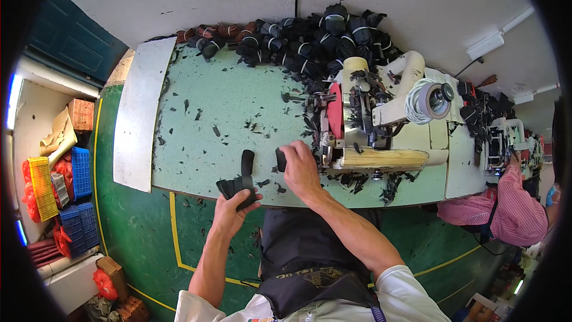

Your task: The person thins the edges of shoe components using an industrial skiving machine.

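At the near edge of the green table (202, 95), my left hand (231, 210) is closed round a small stack of black material pieces (233, 186). One longer black strip (247, 163) sticks up from that stack, pointing away from me. My right hand (302, 170) pinches a single black piece (280, 160) between thumb and fingers, just left of a cream industrial machine (387, 116). A red part (335, 110) and a yellowish wooden front bar (381, 158) show on the machine. Whether the pieces are leather or cloth, I cannot tell.
Bundles of tied black pieces (304, 45) are heaped along the wall. Dark scraps (215, 131) litter the tabletop and surround the machine. A white board (140, 119) covers the table's left end. Crates (81, 173) stand at far left. To the right, a person in pink checks (506, 209) works.
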Demonstrator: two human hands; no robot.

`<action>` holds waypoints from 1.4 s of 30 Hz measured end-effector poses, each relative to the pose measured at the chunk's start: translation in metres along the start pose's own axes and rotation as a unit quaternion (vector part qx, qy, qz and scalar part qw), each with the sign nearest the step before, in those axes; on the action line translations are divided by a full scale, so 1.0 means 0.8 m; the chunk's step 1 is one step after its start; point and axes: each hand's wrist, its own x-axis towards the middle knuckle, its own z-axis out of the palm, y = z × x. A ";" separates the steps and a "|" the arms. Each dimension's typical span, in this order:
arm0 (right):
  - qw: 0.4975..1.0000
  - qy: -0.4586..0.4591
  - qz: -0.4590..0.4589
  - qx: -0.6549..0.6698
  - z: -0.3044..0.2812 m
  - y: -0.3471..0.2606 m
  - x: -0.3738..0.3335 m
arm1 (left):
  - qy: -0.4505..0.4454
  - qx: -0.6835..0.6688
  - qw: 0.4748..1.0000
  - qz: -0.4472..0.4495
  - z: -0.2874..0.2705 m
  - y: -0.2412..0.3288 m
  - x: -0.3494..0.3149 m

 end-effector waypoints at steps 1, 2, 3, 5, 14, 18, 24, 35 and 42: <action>0.997 -0.019 -0.011 -0.077 0.000 0.003 0.004 | -0.018 -0.012 1.000 -0.010 0.003 0.000 0.000; 0.991 0.020 -0.034 -0.130 -0.006 -0.003 0.009 | -0.032 -0.017 0.999 -0.011 0.004 0.001 0.000; 0.991 0.017 -0.036 -0.126 -0.009 -0.010 0.010 | -0.027 -0.018 0.999 -0.009 0.004 0.002 -0.001; 0.998 0.038 -0.022 -0.037 -0.012 -0.021 0.006 | -0.045 0.003 0.999 -0.026 0.006 0.004 -0.004; 0.921 -0.184 0.079 0.335 -0.015 -0.057 -0.015 | -0.079 0.026 0.996 -0.030 0.011 0.009 -0.004; 0.925 -0.170 0.078 0.330 -0.011 -0.061 -0.019 | -0.074 0.015 0.996 -0.039 0.008 0.008 -0.006; 0.926 -0.147 0.078 0.338 -0.002 -0.067 -0.021 | -0.072 0.002 0.997 -0.040 -0.003 0.002 -0.002; 0.940 -0.101 0.056 0.322 0.022 -0.071 -0.026 | -0.046 -0.002 0.998 -0.030 -0.024 -0.007 0.011; 0.969 -0.127 0.066 0.203 0.052 -0.059 0.016 | 0.088 0.143 0.983 0.070 -0.044 0.010 -0.009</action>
